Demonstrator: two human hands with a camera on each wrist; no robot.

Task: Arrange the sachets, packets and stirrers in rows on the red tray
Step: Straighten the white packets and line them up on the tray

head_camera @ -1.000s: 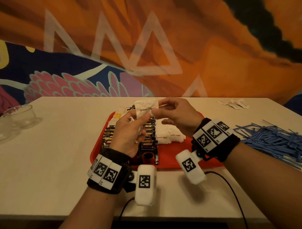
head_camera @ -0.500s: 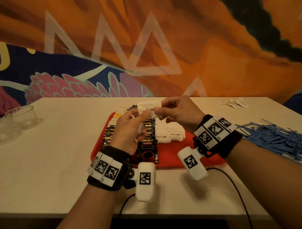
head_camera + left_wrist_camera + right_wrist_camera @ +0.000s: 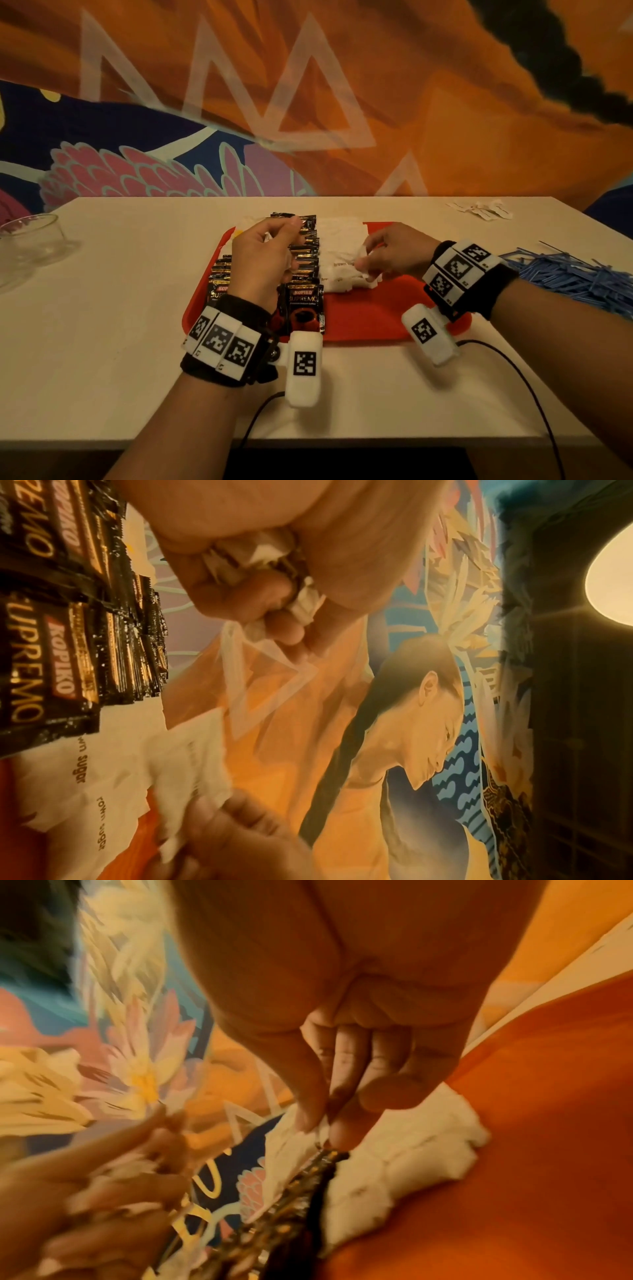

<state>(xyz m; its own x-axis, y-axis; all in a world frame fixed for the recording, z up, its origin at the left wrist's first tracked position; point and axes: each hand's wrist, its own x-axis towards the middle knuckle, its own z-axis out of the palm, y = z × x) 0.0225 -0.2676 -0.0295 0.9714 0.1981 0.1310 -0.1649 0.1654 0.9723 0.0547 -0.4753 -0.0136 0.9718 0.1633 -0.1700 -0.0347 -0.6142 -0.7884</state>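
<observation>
Left hand (image 3: 262, 260) clutches white sachets (image 3: 260, 550) above red tray (image 3: 370, 318); right hand (image 3: 397, 251) pinches one sachet (image 3: 361, 255) onto row

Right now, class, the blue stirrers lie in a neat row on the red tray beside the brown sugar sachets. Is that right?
Not quite. The head view shows the blue stirrers heaped on the table, right of the red tray. The brown sugar sachets are indeed on the tray.

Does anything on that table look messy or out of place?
Yes: the blue stirrers lie in a loose heap on the table, off the red tray, and a few white sachets are scattered at the far right corner.
</observation>
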